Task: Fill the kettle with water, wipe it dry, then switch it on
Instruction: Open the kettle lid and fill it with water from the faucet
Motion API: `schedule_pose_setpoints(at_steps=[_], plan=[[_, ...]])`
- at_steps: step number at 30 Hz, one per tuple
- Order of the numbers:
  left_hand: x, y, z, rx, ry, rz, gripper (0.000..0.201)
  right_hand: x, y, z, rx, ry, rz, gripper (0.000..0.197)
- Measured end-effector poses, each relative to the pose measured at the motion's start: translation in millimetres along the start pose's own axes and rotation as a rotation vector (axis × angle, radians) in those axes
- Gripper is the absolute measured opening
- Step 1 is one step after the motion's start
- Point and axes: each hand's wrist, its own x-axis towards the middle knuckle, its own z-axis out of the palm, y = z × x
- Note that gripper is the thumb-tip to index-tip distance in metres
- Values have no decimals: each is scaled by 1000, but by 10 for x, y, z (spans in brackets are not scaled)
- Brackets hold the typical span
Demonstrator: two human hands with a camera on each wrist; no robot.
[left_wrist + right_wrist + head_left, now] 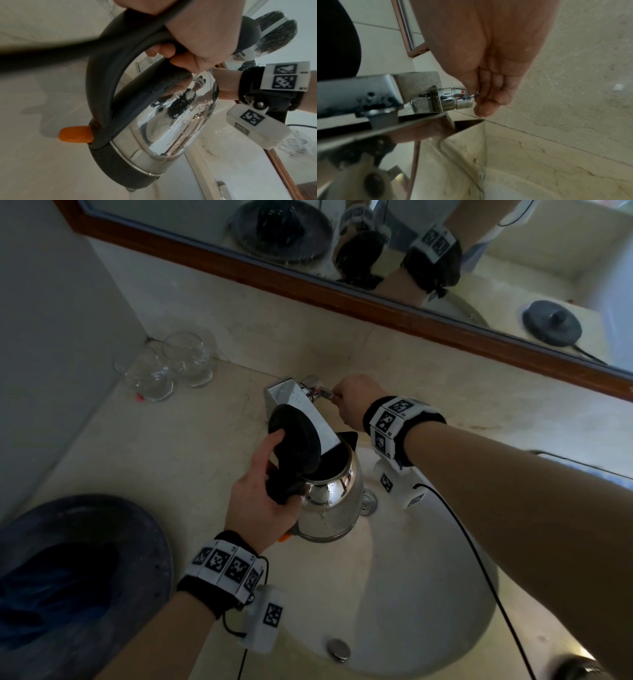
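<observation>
A shiny steel kettle (330, 501) hangs over the sink basin (411, 594), its black lid (296, 440) flipped up and its mouth under the square chrome tap spout (305, 412). My left hand (263, 501) grips the black handle (109, 75); an orange switch (75, 134) sticks out at the handle's foot. My right hand (356, 402) pinches the thin lever of the tap's side knob (458, 97), which carries a red and a blue dot. Whether water is flowing cannot be told.
Two clear glasses (168, 364) stand in the back left corner of the marble counter. A dark round tray (78, 580) with a blue cloth lies at the front left. The mirror (445, 251) reflects the black kettle base (551, 323). A drain (368, 501) sits behind the kettle.
</observation>
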Motion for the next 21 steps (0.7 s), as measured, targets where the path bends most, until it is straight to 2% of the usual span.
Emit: schedule_pose_setpoints(at_steps=[21], plan=[[-11, 16, 4, -19, 8, -8, 95, 4, -22, 0, -7, -17, 24, 19]])
